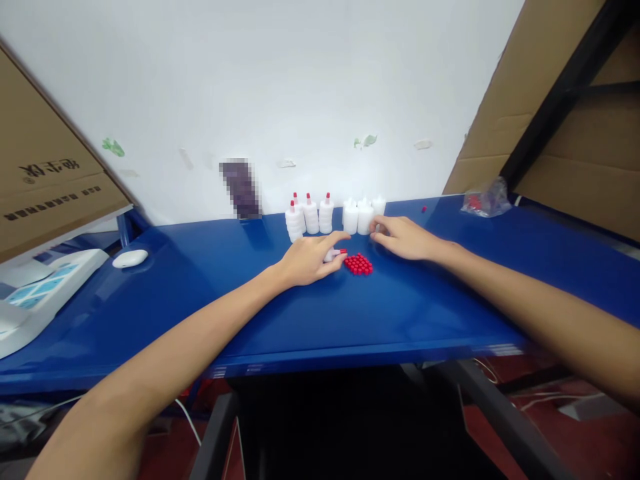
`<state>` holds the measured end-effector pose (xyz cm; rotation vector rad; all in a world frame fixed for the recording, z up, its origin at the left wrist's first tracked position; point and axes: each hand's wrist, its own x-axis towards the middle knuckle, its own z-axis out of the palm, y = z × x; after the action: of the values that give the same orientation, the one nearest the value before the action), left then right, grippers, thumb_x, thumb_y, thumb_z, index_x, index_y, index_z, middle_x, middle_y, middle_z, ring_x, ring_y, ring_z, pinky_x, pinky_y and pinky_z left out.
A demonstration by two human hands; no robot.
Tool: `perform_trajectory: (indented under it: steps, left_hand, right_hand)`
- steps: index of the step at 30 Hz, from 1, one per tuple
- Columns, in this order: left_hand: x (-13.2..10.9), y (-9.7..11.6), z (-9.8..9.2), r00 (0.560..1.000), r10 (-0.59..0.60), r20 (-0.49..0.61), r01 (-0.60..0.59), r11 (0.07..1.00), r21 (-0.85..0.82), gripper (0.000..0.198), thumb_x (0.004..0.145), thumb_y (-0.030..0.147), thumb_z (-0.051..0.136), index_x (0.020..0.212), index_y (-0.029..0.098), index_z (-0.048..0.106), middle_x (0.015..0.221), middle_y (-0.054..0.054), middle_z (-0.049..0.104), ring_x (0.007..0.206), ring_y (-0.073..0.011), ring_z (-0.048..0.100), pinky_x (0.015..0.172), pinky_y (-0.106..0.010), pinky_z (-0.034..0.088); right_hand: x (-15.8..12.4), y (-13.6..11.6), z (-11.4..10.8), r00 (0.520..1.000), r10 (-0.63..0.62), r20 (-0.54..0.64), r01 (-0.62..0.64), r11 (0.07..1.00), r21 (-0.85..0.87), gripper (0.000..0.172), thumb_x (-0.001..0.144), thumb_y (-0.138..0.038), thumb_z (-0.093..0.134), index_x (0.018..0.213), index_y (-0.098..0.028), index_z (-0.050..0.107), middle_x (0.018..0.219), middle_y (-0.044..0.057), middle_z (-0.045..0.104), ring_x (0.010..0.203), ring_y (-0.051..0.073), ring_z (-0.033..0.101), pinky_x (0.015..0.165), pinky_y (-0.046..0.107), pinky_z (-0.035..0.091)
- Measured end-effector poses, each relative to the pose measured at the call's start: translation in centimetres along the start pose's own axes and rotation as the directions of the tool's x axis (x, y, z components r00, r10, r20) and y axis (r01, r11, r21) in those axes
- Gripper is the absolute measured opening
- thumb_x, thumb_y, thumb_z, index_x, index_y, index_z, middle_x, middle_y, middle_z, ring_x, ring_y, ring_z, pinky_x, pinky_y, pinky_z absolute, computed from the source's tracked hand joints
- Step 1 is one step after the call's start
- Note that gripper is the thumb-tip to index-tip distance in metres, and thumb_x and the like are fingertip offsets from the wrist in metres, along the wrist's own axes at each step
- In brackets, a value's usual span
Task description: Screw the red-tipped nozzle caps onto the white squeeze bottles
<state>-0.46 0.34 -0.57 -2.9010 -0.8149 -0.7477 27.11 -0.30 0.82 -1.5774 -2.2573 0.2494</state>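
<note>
My left hand [309, 260] is closed around a white squeeze bottle, whose red-capped nozzle [341, 252] points right between thumb and forefinger; most of the bottle is hidden in the palm. Just right of it lies a cluster of small red caps [359, 265] on the blue table. My right hand [403, 237] is by the uncapped white squeeze bottles [365, 219], its fingers curled together with a whitish bit showing between them. Whether it grips a bottle there is unclear. Behind my left hand stand several white bottles with red caps [311, 217], upright.
The blue table [300, 320] backs onto a white wall. A clear bag with red bits [486, 199] and a lone red cap [424, 209] lie at right. To the left are a white oval object [130, 259], a white power strip [55, 293] and a cardboard box [50, 160].
</note>
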Motion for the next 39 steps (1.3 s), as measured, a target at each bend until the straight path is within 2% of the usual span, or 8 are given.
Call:
perform_trajectory:
  steps: [4, 8, 16, 22, 25, 28, 32, 39]
  left_hand:
    - [0.0, 0.0, -0.1, 1.0, 0.002, 0.011, -0.002, 1.0, -0.006, 0.043, 0.104, 0.045, 0.047, 0.138, 0.02, 0.059, 0.1, -0.006, 0.079, 0.081, -0.0192, 0.073, 0.07, -0.029, 0.053]
    - [0.1, 0.2, -0.3, 0.999, -0.003, 0.033, 0.004, 1.0, -0.017, 0.042, 0.104, 0.044, 0.047, 0.136, 0.02, 0.06, 0.104, -0.007, 0.079, 0.084, -0.02, 0.074, 0.072, -0.029, 0.054]
    - [0.1, 0.2, -0.3, 0.999, 0.006, 0.047, -0.004, 1.0, -0.03, 0.039, 0.105, 0.044, 0.047, 0.132, 0.02, 0.061, 0.112, -0.008, 0.079, 0.09, -0.0209, 0.075, 0.075, -0.03, 0.056]
    - [0.2, 0.3, -0.3, 0.995, -0.073, 0.07, 0.073, 0.997, 0.002, 0.044, 0.104, 0.044, 0.045, 0.14, 0.02, 0.057, 0.114, -0.009, 0.078, 0.09, -0.0226, 0.074, 0.075, -0.033, 0.055]
    - [0.2, 0.3, -0.2, 0.992, -0.115, 0.049, 0.113, 0.993, 0.043, 0.052, 0.103, 0.041, 0.043, 0.15, 0.02, 0.047, 0.114, -0.011, 0.077, 0.093, -0.025, 0.074, 0.076, -0.035, 0.056]
    - [0.2, 0.2, -0.2, 0.993, -0.116, 0.029, 0.115, 0.992, 0.049, 0.055, 0.101, 0.036, 0.044, 0.153, 0.019, 0.042, 0.12, -0.012, 0.075, 0.101, -0.027, 0.073, 0.081, -0.038, 0.057]
    - [0.1, 0.2, -0.2, 0.997, -0.07, -0.007, 0.07, 0.998, -0.005, 0.044, 0.098, 0.033, 0.047, 0.14, 0.019, 0.049, 0.125, -0.013, 0.071, 0.107, -0.0265, 0.07, 0.088, -0.039, 0.057]
    - [0.1, -0.3, 0.1, 0.989, 0.142, -0.043, -0.141, 0.989, 0.034, 0.019, 0.1, 0.03, 0.046, 0.11, 0.017, 0.056, 0.1, -0.009, 0.071, 0.086, -0.0197, 0.067, 0.074, -0.03, 0.054]
  right_hand:
    - [0.2, 0.4, 0.2, 1.0, -0.02, 0.002, 0.02, 1.0, -0.008, 0.03, 0.094, -0.032, 0.055, 0.118, -0.019, 0.067, 0.094, 0.009, 0.074, 0.086, 0.027, 0.067, 0.08, 0.039, 0.046]
    - [0.4, 0.8, 0.3, 0.999, -0.046, -0.003, 0.046, 0.999, -0.004, 0.034, 0.094, -0.032, 0.055, 0.12, -0.017, 0.07, 0.101, 0.011, 0.075, 0.091, 0.028, 0.068, 0.085, 0.041, 0.048]
    - [0.9, 1.6, 0.6, 0.992, -0.121, -0.028, 0.121, 0.992, -0.018, 0.025, 0.092, -0.03, 0.056, 0.105, -0.019, 0.075, 0.108, 0.013, 0.075, 0.101, 0.03, 0.068, 0.091, 0.043, 0.049]
    - [0.5, 0.6, -0.2, 0.961, -0.041, -0.274, 0.065, 0.995, 0.077, 0.021, 0.092, -0.029, 0.053, 0.086, -0.019, 0.07, 0.092, 0.01, 0.074, 0.083, 0.026, 0.065, 0.081, 0.04, 0.046]
    - [-0.3, -0.7, -0.4, 0.939, -0.066, -0.337, 0.131, 0.976, 0.174, 0.023, 0.095, -0.033, 0.052, 0.088, -0.019, 0.067, 0.083, 0.007, 0.072, 0.073, 0.021, 0.062, 0.073, 0.037, 0.044]
    - [-1.4, -2.6, -0.2, 0.939, -0.2, -0.278, 0.259, 0.946, 0.196, 0.026, 0.1, -0.041, 0.052, 0.097, -0.02, 0.067, 0.077, 0.003, 0.067, 0.067, 0.018, 0.057, 0.069, 0.034, 0.042]
    - [-2.5, -5.2, 0.5, 0.938, -0.311, -0.155, 0.337, 0.925, 0.178, 0.031, 0.101, -0.049, 0.057, 0.115, -0.022, 0.063, 0.08, 0.001, 0.068, 0.068, 0.017, 0.059, 0.068, 0.033, 0.042]
    - [-2.8, -6.2, 1.4, 0.91, -0.389, -0.141, 0.396, 0.918, 0.022, 0.028, 0.107, -0.045, 0.048, 0.1, -0.021, 0.061, 0.086, 0.004, 0.069, 0.071, 0.017, 0.059, 0.064, 0.031, 0.039]
